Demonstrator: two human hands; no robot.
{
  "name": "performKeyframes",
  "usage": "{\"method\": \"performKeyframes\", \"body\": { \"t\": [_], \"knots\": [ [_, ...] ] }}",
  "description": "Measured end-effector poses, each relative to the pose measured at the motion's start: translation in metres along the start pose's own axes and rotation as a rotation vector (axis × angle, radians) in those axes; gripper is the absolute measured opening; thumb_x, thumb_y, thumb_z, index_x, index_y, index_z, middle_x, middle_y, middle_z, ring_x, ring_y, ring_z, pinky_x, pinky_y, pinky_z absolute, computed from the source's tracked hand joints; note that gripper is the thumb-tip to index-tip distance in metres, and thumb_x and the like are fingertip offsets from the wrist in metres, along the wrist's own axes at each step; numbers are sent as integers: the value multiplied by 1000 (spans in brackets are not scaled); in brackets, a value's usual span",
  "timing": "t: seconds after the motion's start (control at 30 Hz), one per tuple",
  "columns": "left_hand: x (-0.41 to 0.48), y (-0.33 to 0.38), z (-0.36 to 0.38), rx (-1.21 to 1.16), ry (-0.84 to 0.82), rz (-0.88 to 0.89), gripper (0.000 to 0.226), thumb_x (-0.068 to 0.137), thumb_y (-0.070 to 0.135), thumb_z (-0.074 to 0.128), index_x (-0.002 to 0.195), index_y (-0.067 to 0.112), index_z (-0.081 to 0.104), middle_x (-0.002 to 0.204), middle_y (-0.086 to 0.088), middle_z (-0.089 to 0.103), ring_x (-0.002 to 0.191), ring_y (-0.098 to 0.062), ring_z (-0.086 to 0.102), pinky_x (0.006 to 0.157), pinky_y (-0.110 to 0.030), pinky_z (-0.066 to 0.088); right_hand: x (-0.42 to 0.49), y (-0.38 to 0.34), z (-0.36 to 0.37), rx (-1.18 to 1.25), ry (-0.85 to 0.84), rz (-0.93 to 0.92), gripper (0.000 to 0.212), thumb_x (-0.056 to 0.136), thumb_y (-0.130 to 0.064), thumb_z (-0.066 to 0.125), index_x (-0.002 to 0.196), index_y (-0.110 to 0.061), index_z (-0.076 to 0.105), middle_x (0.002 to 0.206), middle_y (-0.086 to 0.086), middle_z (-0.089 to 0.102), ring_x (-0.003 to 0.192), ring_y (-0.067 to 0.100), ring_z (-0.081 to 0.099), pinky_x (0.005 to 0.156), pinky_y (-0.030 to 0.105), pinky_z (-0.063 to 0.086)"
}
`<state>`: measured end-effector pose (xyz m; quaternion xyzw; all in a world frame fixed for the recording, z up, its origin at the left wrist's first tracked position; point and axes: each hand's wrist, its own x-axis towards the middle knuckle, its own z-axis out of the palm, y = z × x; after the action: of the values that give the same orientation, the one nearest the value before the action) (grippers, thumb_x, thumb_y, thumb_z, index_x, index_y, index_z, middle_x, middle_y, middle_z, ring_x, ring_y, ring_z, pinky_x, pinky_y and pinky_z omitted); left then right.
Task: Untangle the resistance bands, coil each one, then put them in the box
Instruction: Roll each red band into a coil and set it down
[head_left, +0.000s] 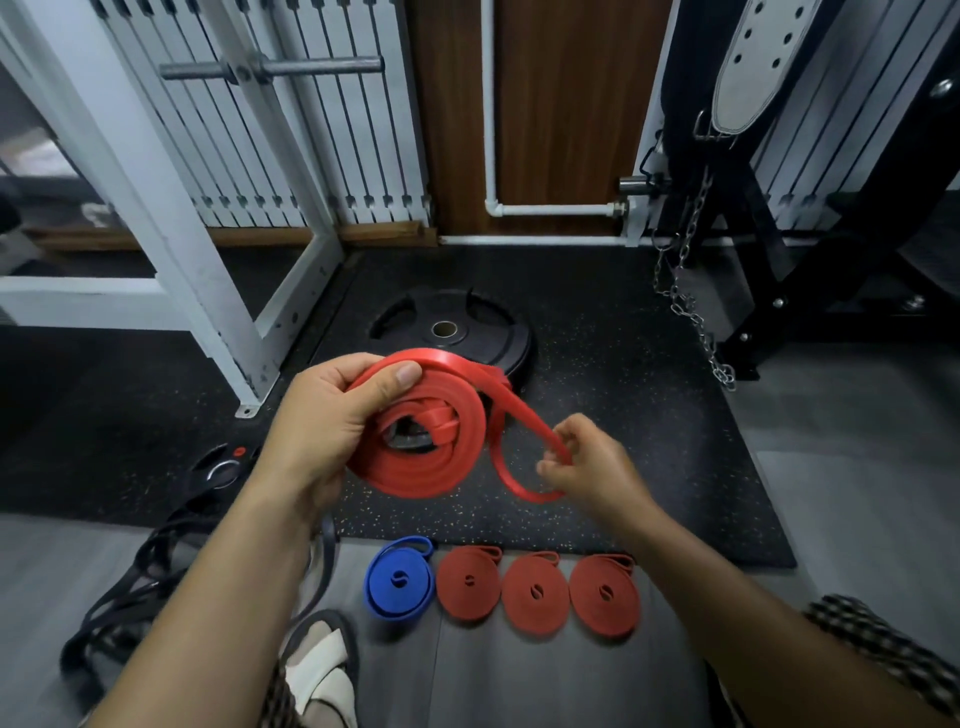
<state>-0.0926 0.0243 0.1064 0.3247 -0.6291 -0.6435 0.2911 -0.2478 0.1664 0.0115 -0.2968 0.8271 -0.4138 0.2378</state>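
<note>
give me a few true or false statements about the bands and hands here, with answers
1. The left hand grips a red coil. True.
2. The right hand is empty. False: its fingers pinch the red band's loose end.
3. Four finished coils lie in a row on the floor. True: a blue coil and three red coils.
4. The blue coil is at the right end of the row. False: it is at the left end.
5. Black bands lie coiled. False: they lie tangled.
</note>
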Motion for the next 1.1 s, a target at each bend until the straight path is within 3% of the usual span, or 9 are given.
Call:
{"method": "performKeyframes", "body": {
  "t": [0.13, 0.23, 0.33, 0.5, 0.6, 0.7, 0.8, 0.93, 1.1],
  "knots": [
    [4, -3, -18, 46, 38, -12, 21, 57, 29, 71, 71, 13, 70, 63, -1, 69, 57, -14, 60, 66, -31, 50, 4, 1, -22, 116, 63, 100, 30, 72, -17, 78, 74, -15, 48, 72, 3, 56, 65, 20, 56, 62, 37, 49],
    [2, -8, -23, 81, 31, -28, 20, 60, 26, 69, 75, 12, 68, 59, 0, 69, 52, -9, 62, 54, -20, 52, 2, -3, -40, 357, -3, 136, 25, 74, -7, 75, 74, -10, 50, 63, 4, 57, 53, 13, 56, 47, 21, 49],
    [1, -13, -29, 112, 46, -47, 20, 60, 27, 68, 74, 13, 68, 58, 1, 69, 50, -7, 61, 50, -16, 50, -1, -7, -58, 681, -142, 189, 17, 72, 1, 68, 72, -7, 54, 58, 5, 62, 52, 11, 63, 53, 23, 57],
    [0, -19, -34, 144, 41, -68, 21, 60, 28, 69, 75, 13, 68, 61, 1, 70, 53, -7, 63, 56, -23, 50, -6, -2, -75, 879, -367, 209, 51, 21, -31, 96, 62, -10, 72, 66, 5, 67, 62, 12, 67, 63, 39, 59],
    [0, -19, -29, 164, 24, -64, 17, 63, 23, 69, 76, 12, 68, 60, 2, 69, 53, -6, 62, 59, -24, 49, -8, 2, -81, 974, -385, 237, 57, 19, -39, 95, 64, -12, 74, 68, 0, 67, 63, 10, 66, 61, 41, 59],
    [0, -19, -23, 147, -3, -65, 1, 74, 10, 67, 75, 10, 66, 56, 3, 68, 50, -4, 60, 51, -15, 50, -10, 1, -89, 1110, -419, 247, 55, 24, -39, 95, 64, -9, 72, 61, 1, 60, 48, 8, 58, 55, 30, 56],
    [-1, -14, -18, 72, -37, -90, 10, 66, 15, 67, 74, 8, 65, 56, 1, 68, 48, -6, 60, 49, -14, 50, -12, 3, -95, 1058, -421, 222, 56, 25, -42, 94, 63, -9, 71, 54, -1, 53, 36, 2, 43, 44, 21, 49],
    [1, -11, -16, 59, -39, -109, 12, 65, 17, 67, 74, 9, 66, 56, 0, 68, 48, -8, 61, 48, -16, 51, -13, 13, -100, 934, -395, 135, 59, 37, -33, 93, 85, -8, 69, 60, 5, 61, 49, 10, 55, 58, 24, 54],
    [3, -11, -15, 73, -15, -100, 14, 63, 21, 67, 73, 11, 67, 57, 0, 68, 49, -7, 61, 49, -17, 51, -15, 19, -105, 460, -127, 84, 19, 64, -13, 70, 78, -11, 57, 66, 5, 64, 59, 13, 59, 61, 24, 48]
  ]
}}
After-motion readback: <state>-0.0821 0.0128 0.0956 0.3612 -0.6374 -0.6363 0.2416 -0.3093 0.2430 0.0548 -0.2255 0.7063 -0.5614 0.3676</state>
